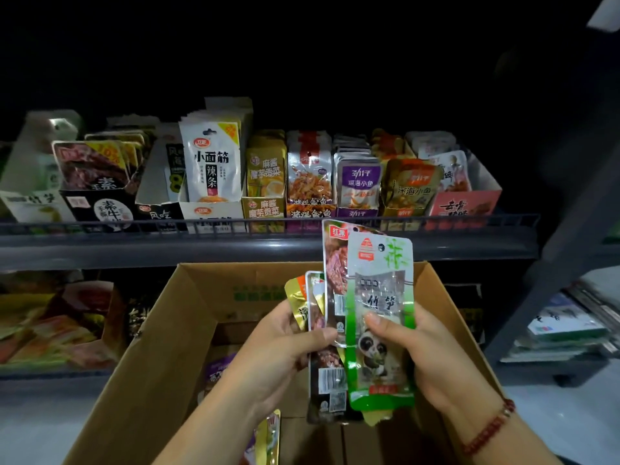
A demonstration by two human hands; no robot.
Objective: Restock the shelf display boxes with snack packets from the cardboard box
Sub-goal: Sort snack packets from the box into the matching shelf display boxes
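Both hands over cardboard box (161, 333), right hand (432, 357) pinching green packet (380, 317) upright, long side up-down, left hand (278, 344) gripping fanned packets (330, 297), shelf boxes (265, 209) behind.

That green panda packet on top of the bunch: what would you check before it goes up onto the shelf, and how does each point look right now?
1. Hold on the green panda packet: the right hand pinches it, thumb on its front. Ok.
2. Other packets secured: fanned in the left hand, thumb across them. Ok.
3. Matching display box found: a box with the same bamboo characters stands at the far left of the shelf. Ok.
4. Room in that box: its inside is dark and blurred. Cannot tell.
5. Path upward: only the shelf's front rail is in the way. Ok.
6. Cardboard box steady below: its support is out of view. Cannot tell.
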